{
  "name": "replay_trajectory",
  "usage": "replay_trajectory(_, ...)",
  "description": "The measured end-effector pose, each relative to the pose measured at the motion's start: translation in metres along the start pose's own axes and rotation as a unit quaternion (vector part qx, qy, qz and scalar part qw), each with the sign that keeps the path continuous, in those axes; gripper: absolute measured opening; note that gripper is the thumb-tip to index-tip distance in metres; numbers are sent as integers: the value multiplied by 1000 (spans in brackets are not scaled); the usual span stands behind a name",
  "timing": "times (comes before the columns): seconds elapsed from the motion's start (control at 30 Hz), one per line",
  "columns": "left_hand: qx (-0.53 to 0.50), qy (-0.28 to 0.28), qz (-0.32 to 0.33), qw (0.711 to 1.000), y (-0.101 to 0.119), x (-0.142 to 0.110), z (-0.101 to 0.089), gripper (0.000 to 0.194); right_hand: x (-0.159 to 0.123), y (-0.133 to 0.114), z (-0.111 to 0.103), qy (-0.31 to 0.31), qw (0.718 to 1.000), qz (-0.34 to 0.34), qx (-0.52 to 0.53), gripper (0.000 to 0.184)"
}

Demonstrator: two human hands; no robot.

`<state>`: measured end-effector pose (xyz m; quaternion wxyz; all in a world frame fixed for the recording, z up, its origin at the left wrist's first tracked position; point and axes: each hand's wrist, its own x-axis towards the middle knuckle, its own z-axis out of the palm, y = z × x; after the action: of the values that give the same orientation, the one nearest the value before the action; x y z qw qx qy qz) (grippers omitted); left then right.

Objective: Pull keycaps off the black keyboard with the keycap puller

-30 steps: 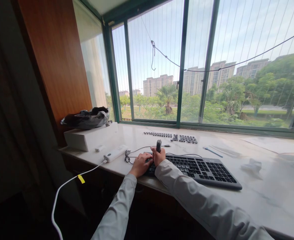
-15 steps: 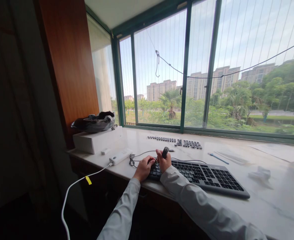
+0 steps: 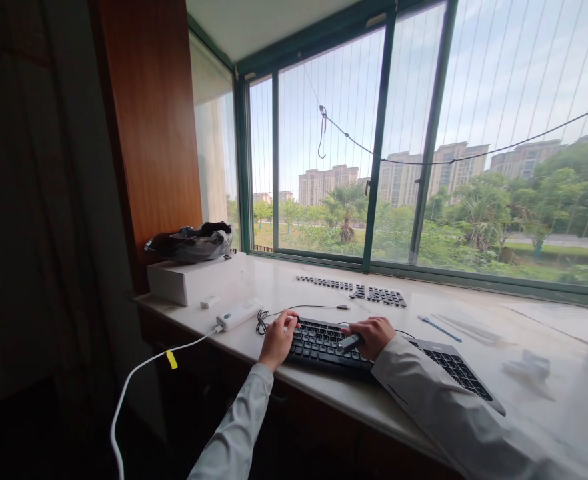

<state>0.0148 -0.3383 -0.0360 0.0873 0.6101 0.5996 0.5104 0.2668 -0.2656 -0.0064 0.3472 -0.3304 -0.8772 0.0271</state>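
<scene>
A black keyboard (image 3: 319,341) lies at a slant near the counter's front edge, with keycaps on its near left part. At its upper left corner, my left hand (image 3: 278,339) has thumb and fingers curled together; what is between them, if anything, is hidden. Over the middle of the board, my right hand (image 3: 375,335) is closed around a small dark grey handheld tool (image 3: 351,343), whose end points left and down toward the keys. Part of the keyboard is covered by my right hand and sleeve.
Rows of loose keycaps (image 3: 387,297) lie near the window. A thin cable (image 3: 301,307), a white power strip (image 3: 239,314) and a white box (image 3: 194,280) are on the left. To the right are a blue stick (image 3: 440,329) and crumpled clear plastic (image 3: 529,367).
My right hand has moved right, away from the left one, and the tool has turned from upright to pointing down-left. My left hand has shifted slightly left. The view has tilted slightly.
</scene>
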Motion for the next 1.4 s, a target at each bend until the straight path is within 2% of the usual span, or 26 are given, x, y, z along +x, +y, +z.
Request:
replay_trajectory(0.1, 9, 19, 5, 1000, 5, 0, 0, 25, -5, 9, -1, -75, 986, 42, -146, 20)
replay_trajectory(0.2, 29, 43, 28, 998, 21, 1, 2, 27, -3, 8, -5, -101, 984, 15, -148, 31)
replay_trajectory(0.27, 29, 28, 53, 998, 36, 1, 6, 27, -3, 5, -8, -72, 991, -25, -111, 35)
replay_trajectory(0.4, -19, -41, 80, 996, 66, -2, 24, 23, -5, 3, -9, 11, 995, -59, -74, 27)
replay_trajectory(0.57, -60, -76, 72, 993, 86, -2, 45, 17, -8, 7, -8, 45, 992, -97, -67, 21)
replay_trajectory(0.73, -93, -74, 66, 991, 90, 1, 50, 19, -7, 13, -7, 86, 991, -87, -55, 24)
replay_trajectory(0.97, -113, -94, 86, 985, 89, -3, 46, 20, -8, 15, -7, 87, 987, -122, -62, 22)
replay_trajectory(1.1, -82, -98, 104, 986, 90, -4, 40, 19, -9, 15, -6, 108, 983, -139, -48, 20)
replay_trajectory(1.27, -3, -53, 144, 988, 90, -5, 36, 14, -9, 16, -5, 120, 978, -163, -46, 18)
replay_trajectory(1.4, 21, -78, 150, 985, 88, -5, 34, 15, -9, 18, -4, 111, 975, -184, -53, 17)
